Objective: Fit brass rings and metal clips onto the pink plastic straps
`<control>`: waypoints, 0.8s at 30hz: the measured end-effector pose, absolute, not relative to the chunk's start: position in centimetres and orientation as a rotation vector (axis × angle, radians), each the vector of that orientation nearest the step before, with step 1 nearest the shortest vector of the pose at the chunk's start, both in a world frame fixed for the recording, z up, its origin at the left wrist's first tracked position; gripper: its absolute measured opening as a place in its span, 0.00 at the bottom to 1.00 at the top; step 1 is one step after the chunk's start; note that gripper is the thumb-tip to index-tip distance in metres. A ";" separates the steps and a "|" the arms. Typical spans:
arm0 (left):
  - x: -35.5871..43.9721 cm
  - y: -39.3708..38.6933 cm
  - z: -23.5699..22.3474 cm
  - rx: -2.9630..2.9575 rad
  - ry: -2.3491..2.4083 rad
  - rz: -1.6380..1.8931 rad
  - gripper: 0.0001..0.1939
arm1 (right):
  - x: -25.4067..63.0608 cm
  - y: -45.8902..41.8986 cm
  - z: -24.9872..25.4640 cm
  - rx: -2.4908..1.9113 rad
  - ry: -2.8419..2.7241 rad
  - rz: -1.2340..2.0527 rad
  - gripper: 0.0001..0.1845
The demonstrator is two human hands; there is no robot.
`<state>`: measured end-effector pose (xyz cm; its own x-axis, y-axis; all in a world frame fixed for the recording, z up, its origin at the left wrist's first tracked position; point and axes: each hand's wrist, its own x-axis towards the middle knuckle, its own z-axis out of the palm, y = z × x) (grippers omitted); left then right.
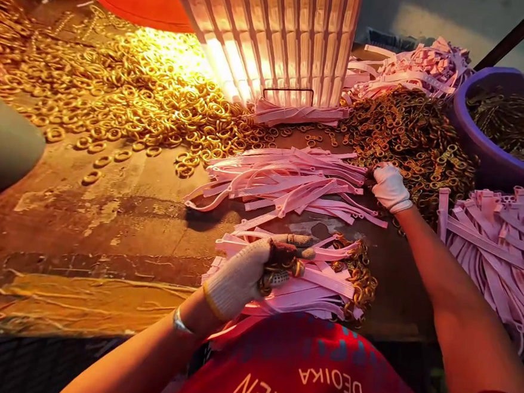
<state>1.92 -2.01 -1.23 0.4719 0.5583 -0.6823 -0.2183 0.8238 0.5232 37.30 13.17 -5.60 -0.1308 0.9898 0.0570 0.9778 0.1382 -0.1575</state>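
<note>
Fingers of our left hand [247,273] clamp a near ringed strap bundle [323,278]; our right hand [389,186] pinches far rings [409,141]. Loose straps [290,180] remain unringed.

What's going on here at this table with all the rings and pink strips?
A person in white gloves works at a worn table strewn with gold rings and pink plastic strips. The left hand rests on a bundle of strips fitted with rings near the table's front edge, fingers curled over it. The right hand reaches into a darker pile of rings further back. More strips lie heaped at the right, beside a purple basin.
</note>
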 end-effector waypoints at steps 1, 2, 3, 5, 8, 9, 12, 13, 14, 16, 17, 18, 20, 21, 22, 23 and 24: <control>2.0 -2.0 -1.0 0.416 0.961 0.486 0.14 | 37.2 13.1 -5.4 -1.965 -2.191 0.126 0.19; 2.1 -2.0 -0.9 0.437 0.958 0.491 0.15 | 37.1 12.9 -5.1 -1.954 -2.131 0.133 0.20; 2.2 -2.0 -0.8 0.456 0.962 0.507 0.15 | 36.8 12.4 -4.7 -1.938 -2.081 0.145 0.21; 2.5 -2.0 -0.8 0.483 0.989 0.551 0.15 | 35.8 10.6 -3.9 -1.893 -2.017 0.202 0.21; 2.9 -2.2 -1.0 0.527 1.013 0.607 0.18 | 32.6 5.4 -2.5 -1.781 -1.974 0.413 0.19; 3.1 -2.3 -1.0 0.552 1.018 0.622 0.20 | 31.1 3.3 -2.1 -1.721 -1.983 0.503 0.18; 3.7 -2.8 -0.7 0.655 1.039 0.669 0.22 | 26.3 -2.7 -1.1 -1.495 -1.881 0.814 0.16; 3.9 -3.0 -0.5 0.684 1.044 0.686 0.21 | 24.8 -4.2 -0.9 -1.480 -1.864 0.879 0.18; 4.1 -3.3 -0.3 0.706 1.049 0.702 0.20 | 23.5 -5.4 -0.9 -1.452 -1.836 0.933 0.20; 4.5 -3.8 0.1 0.744 1.054 0.732 0.18 | 21.7 -6.8 -1.0 -1.409 -1.793 0.959 0.23; 4.6 -4.0 0.2 0.763 1.057 0.745 0.18 | 21.2 -7.1 -1.2 -1.394 -1.777 0.929 0.23; 4.7 -4.2 0.3 0.788 1.062 0.757 0.18 | 20.9 -7.3 -1.3 -1.395 -1.765 0.878 0.22; 4.8 -4.5 0.2 0.860 1.079 0.765 0.17 | 20.9 -7.6 -1.6 -1.426 -1.745 0.760 0.21; 4.7 -4.6 0.1 0.905 1.081 0.751 0.16 | 21.0 -7.8 -1.7 -1.439 -1.739 0.727 0.21; 4.6 -4.7 -0.1 0.955 1.072 0.718 0.14 | 21.2 -8.0 -1.7 -1.446 -1.742 0.714 0.22; 4.4 -4.8 -0.3 1.008 1.050 0.669 0.13 | 21.3 -8.3 -1.7 -1.451 -1.756 0.708 0.23; 4.3 -5.0 -0.6 1.060 1.012 0.613 0.15 | 21.5 -8.6 -1.7 -1.463 -1.785 0.688 0.24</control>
